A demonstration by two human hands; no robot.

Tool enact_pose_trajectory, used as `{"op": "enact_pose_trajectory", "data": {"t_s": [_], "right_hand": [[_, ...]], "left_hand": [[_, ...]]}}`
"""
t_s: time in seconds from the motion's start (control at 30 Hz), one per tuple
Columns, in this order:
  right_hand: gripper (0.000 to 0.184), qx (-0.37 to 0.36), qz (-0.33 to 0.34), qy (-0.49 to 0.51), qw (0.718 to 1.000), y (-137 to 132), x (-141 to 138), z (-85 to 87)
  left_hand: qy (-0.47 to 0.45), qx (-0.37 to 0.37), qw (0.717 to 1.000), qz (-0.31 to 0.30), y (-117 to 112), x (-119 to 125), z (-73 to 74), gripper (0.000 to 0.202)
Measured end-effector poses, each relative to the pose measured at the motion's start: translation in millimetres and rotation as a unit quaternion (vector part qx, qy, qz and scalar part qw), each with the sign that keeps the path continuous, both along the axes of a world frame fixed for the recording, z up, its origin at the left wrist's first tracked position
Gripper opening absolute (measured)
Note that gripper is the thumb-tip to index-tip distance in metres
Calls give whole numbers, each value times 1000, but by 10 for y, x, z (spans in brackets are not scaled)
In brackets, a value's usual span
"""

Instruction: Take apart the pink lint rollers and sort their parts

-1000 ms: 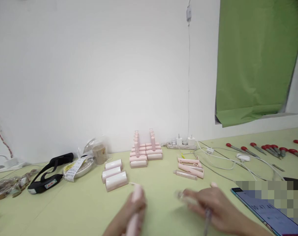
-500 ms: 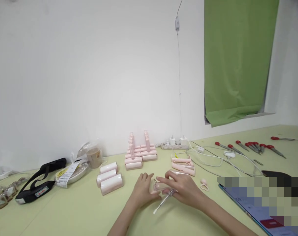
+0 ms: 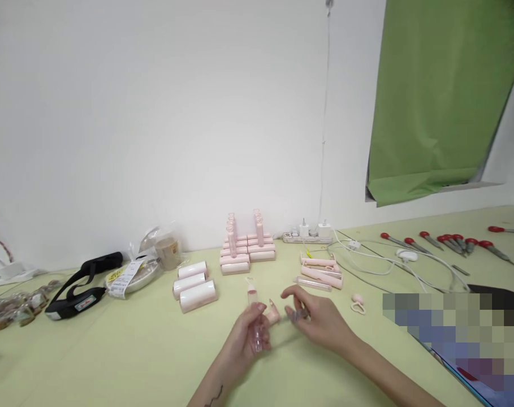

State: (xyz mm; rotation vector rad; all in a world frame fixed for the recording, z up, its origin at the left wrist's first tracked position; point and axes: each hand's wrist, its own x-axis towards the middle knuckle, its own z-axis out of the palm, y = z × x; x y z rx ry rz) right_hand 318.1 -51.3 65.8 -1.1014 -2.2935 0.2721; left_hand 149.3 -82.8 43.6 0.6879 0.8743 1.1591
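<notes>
My left hand (image 3: 243, 336) is closed around a clear pink tube-shaped handle (image 3: 252, 295), held upright with a pale loop at its top end. Beside it, a small pink plastic piece (image 3: 274, 313) sits between my two hands; whether it joins the handle I cannot tell. My right hand (image 3: 322, 319) grips a screwdriver (image 3: 297, 316) by its clear handle, its blade side turned left towards the pink piece. The tip is not clearly visible.
White rolls (image 3: 198, 296) lie left of my hands; stacked pink rollers (image 3: 235, 267) stand behind. Pink casings (image 3: 322, 275) and a pink heart-shaped loop (image 3: 358, 307) lie right. Farther right are cables (image 3: 379, 271), red-handled tools (image 3: 454, 244) and a tablet-like screen (image 3: 460, 370).
My left hand has lifted the pink handle upright from lying between the hands. My right hand has drawn slightly right, turning the screwdriver from pointing down-left to pointing left. The view has shifted.
</notes>
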Motion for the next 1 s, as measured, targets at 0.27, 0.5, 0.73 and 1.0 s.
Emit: {"op": "enact_pose_trajectory", "data": {"t_s": [0.27,0.5,0.73,1.0], "right_hand": [[23,-120,-112,7,986,136,80,-65],[17,-143,-56,30,988,73,68,-74],[18,-137,104,89,981,-89,27,25],[48,-74,47,-12,996,-41,9,-85]], "left_hand": [[354,180,918,1,-22,11,37,19],[496,258,829,-12,-109,54,-59,12],[601,297,742,-6,-176,91,-131,24],[643,302,702,-42,-189,87,2,13]]}}
